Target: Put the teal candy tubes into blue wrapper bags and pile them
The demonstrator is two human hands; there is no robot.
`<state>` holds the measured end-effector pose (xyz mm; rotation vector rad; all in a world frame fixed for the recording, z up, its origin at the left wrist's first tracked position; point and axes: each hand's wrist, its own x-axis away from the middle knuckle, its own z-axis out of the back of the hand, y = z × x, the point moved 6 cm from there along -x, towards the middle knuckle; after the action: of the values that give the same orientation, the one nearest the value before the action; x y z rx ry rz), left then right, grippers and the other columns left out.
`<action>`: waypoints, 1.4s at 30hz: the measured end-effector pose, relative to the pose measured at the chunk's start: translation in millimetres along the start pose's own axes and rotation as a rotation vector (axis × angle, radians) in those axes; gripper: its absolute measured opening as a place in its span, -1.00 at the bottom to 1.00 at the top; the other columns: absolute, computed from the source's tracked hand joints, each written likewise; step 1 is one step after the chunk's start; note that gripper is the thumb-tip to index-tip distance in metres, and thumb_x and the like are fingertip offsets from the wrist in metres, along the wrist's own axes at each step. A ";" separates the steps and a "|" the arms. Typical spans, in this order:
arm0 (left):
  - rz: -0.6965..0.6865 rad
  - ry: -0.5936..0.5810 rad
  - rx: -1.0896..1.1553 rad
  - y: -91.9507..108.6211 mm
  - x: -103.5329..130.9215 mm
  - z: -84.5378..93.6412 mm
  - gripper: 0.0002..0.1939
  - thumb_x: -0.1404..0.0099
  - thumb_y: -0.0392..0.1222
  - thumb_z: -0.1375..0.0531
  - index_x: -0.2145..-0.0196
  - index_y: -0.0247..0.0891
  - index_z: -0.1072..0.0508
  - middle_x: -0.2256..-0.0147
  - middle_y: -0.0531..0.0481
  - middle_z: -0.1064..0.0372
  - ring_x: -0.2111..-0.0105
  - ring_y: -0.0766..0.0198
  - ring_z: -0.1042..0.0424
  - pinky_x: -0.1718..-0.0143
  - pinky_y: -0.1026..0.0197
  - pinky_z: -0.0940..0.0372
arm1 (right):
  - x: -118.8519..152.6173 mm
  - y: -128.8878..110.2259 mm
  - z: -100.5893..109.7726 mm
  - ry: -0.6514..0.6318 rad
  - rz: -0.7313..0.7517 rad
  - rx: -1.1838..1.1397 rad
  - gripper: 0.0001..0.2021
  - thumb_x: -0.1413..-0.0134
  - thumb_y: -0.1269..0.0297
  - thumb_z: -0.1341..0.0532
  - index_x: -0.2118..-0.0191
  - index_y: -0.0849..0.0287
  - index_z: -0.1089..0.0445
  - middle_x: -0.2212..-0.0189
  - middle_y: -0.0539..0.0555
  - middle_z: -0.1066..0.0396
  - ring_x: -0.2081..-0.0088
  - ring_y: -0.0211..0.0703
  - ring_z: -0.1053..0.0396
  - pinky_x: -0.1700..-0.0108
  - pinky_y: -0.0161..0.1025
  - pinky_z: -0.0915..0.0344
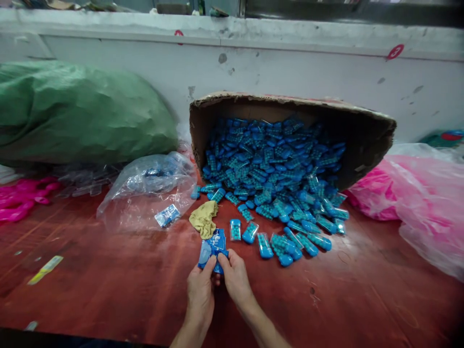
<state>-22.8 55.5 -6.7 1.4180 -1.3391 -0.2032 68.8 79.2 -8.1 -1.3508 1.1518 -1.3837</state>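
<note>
Near the table's front middle, my left hand (201, 285) and my right hand (235, 273) hold blue printed labels (213, 247) between thumbs and fingers. The hands are close together, their thumbs nearly touching. Just beyond the labels lies a crumpled yellow cloth (203, 218). Small clear containers with blue caps and blue-green beads (264, 245) are scattered to the right of the cloth. Many more fill a cardboard box (366, 140) tipped on its side and spill out of its opening.
A clear plastic bag (123, 198) with blue pieces and a label sheet (167, 215) lies left. Behind it bulges a green sack (83, 113). Pink items (29, 195) are far left, a pink plastic bag (427, 193) right. A yellow strip (45, 269) rests on the red table (108, 280).
</note>
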 end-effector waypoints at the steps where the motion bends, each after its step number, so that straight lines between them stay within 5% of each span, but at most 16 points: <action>1: 0.012 -0.004 0.011 -0.8 0.9 -1.2 -0.73 0.21 -0.16 -0.33 0.56 -0.37 -0.39 0.71 0.12 -0.26 0.73 0.47 -0.15 0.72 0.38 -0.06 | 0.6 -0.7 0.1 0.002 0.007 0.002 -0.74 0.02 0.12 -0.09 0.57 0.16 -0.17 0.67 -0.11 -0.17 0.62 -0.34 -0.15 0.63 -0.41 -0.09; 10: 0.143 -0.274 -0.113 7.5 9.4 -7.9 -0.70 0.14 -0.09 -0.32 0.53 -0.37 -0.36 0.66 0.07 -0.30 0.73 0.45 -0.19 0.76 0.39 -0.02 | -1.9 -32.8 15.9 -0.193 0.157 0.189 -0.64 -0.09 0.10 0.00 0.62 0.18 -0.10 0.69 -0.12 -0.08 0.60 -0.36 -0.09 0.56 -0.41 -0.05; 13: 0.187 -0.245 -0.094 5.9 9.5 -0.8 -0.69 0.14 -0.08 -0.32 0.56 -0.34 -0.32 0.68 0.09 -0.28 0.75 0.48 -0.16 0.78 0.41 0.01 | -14.1 -52.1 24.2 -0.238 0.248 0.457 -0.61 -0.16 0.10 0.09 0.57 0.20 -0.21 0.62 -0.07 -0.19 0.52 -0.30 -0.19 0.47 -0.39 -0.11; 16: 0.257 -0.205 -0.042 -3.4 11.0 4.8 -0.68 0.10 -0.07 -0.31 0.58 -0.31 -0.26 0.71 0.11 -0.25 0.76 0.49 -0.14 0.79 0.43 0.02 | -40.8 -68.6 38.2 0.040 0.293 0.919 -0.76 -0.11 0.12 -0.03 0.30 0.17 -0.31 0.32 0.08 -0.33 0.28 -0.12 -0.30 0.31 -0.28 -0.17; 18: 0.293 -0.183 -0.016 -9.1 13.0 7.0 -0.70 0.05 -0.09 -0.29 0.57 -0.30 -0.24 0.71 0.10 -0.25 0.77 0.49 -0.13 0.79 0.43 0.03 | -59.0 -67.9 37.2 0.095 0.230 1.171 -0.69 -0.04 0.13 -0.12 0.14 0.19 -0.24 0.21 0.21 -0.30 0.23 0.01 -0.32 0.31 -0.21 -0.20; 25: 0.421 -0.088 0.061 -12.3 21.2 10.2 -0.88 -0.13 -0.25 -0.16 0.49 -0.27 -0.25 0.69 0.09 -0.24 0.76 0.48 -0.15 0.78 0.46 0.01 | -70.4 -59.2 30.4 -0.006 0.220 1.278 -0.79 -0.03 0.32 -0.11 0.17 0.17 -0.23 0.20 0.20 -0.28 0.27 -0.05 -0.35 0.31 -0.21 -0.22; 29: 0.441 -0.063 0.109 -12.7 20.7 10.1 -0.88 -0.16 -0.22 -0.14 0.48 -0.26 -0.25 0.69 0.10 -0.23 0.75 0.48 -0.17 0.77 0.46 -0.03 | -50.6 -61.2 54.4 0.025 0.233 0.885 -0.79 0.01 0.21 -0.12 0.22 0.14 -0.24 0.37 0.04 -0.31 0.36 -0.14 -0.33 0.35 -0.24 -0.25; 32: 0.391 -0.058 0.083 -14.6 17.1 10.4 -0.85 -0.16 -0.20 -0.13 0.50 -0.27 -0.25 0.69 0.09 -0.24 0.74 0.47 -0.20 0.77 0.45 -0.06 | -30.0 -44.4 67.3 -0.045 0.022 0.244 -0.70 -0.02 0.11 -0.06 0.15 0.13 -0.19 0.62 -0.10 -0.19 0.60 -0.25 -0.24 0.58 -0.30 -0.25; 35: 0.319 -0.058 0.044 -15.9 13.9 11.1 -0.83 -0.14 -0.18 -0.16 0.51 -0.27 -0.24 0.70 0.09 -0.26 0.73 0.44 -0.22 0.76 0.44 -0.08 | -5.3 -30.2 61.7 -0.137 -0.157 -0.254 -0.61 0.03 0.04 -0.10 0.11 0.14 -0.15 0.60 -0.11 -0.19 0.62 -0.29 -0.22 0.70 -0.35 -0.24; 42: 0.102 -0.104 -0.015 -7.1 12.6 12.8 -0.70 0.10 -0.06 -0.30 0.51 -0.28 -0.31 0.70 0.09 -0.30 0.70 0.40 -0.26 0.72 0.38 -0.13 | 12.2 -18.0 46.1 -0.142 -0.262 -0.390 -0.55 0.17 0.04 -0.24 0.17 0.21 -0.23 0.60 -0.09 -0.27 0.70 -0.38 -0.22 0.74 -0.38 -0.28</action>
<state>-23.8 36.5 -10.1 1.3376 -1.4890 -0.2216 114.7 68.7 11.4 -1.9028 1.2225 -1.2551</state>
